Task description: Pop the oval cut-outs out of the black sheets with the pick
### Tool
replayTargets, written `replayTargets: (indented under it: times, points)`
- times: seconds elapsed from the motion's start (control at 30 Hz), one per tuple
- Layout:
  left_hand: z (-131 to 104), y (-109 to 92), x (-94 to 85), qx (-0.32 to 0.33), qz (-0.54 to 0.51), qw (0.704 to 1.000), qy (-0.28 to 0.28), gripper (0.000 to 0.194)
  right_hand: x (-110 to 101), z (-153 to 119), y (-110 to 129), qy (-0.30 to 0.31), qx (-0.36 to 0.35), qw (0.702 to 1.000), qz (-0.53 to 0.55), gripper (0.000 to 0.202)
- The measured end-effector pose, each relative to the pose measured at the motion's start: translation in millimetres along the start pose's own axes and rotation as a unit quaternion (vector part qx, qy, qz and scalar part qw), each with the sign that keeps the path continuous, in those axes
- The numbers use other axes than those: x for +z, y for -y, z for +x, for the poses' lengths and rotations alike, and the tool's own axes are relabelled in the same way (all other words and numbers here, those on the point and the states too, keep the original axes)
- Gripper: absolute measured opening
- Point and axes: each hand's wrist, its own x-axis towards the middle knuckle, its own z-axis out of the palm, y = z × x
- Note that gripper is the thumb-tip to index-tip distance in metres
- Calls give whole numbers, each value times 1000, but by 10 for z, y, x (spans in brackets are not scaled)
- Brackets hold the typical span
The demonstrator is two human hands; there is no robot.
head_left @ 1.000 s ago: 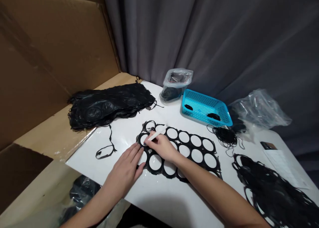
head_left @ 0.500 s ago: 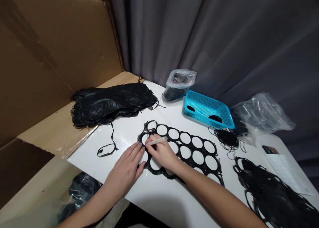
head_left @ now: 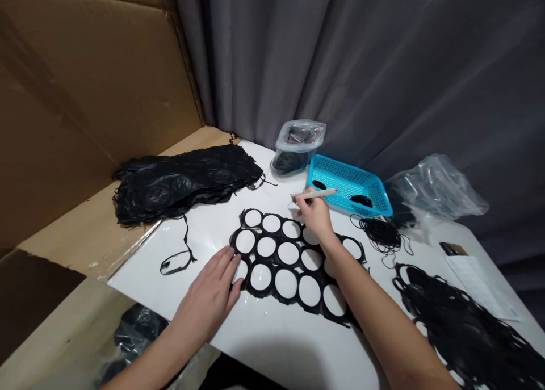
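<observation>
A black rubbery sheet (head_left: 275, 262) with rows of round holes lies flat on the white table. My left hand (head_left: 213, 282) rests at its left edge, fingers stretched out and touching it. Above the sheet's far edge, my right hand (head_left: 315, 211) is closed around a slim, pale, pen-like tool (head_left: 323, 193), whose dark thin tip points left. Whether anything else sits in that hand cannot be made out. My right forearm covers part of the sheet's right side.
A blue basket (head_left: 349, 177) holding black ring bundles stands at the back, beside a clear bag (head_left: 293, 157) of black pieces. Loose black rings (head_left: 381, 234) lie right of it. Stacked black sheets (head_left: 183, 180) lie left; a punched black heap (head_left: 468, 322) lies right.
My right hand has moved right and away from the sheet's left end, carrying the pen-like tool towards the basket. Black loops seen beside that hand earlier no longer show there. My left hand stays put.
</observation>
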Motion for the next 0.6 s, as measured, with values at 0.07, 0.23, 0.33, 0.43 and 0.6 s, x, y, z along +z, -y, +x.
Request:
replayTargets:
  times: [0.07, 0.23, 0.33, 0.43, 0.6]
  points:
    - [52, -51, -8, 10, 0, 1000, -15, 36, 16, -133, -39, 93, 80, 988, 92, 23]
    - [115, -235, 111, 78, -15, 997, 10, 45, 153, -629, 16, 250, 151, 940, 176, 24]
    - [82, -268, 203, 82, 15, 996, 20, 48, 154, -804, 83, 285, 86, 949, 104, 22]
    - [50, -253, 239, 83, 31, 996, 30, 48, 147, -880, 116, 283, 25, 958, 22, 21]
    - [33, -249, 246, 76, 23, 997, 23, 48, 190, -912, 95, 269, -20, 963, -9, 19]
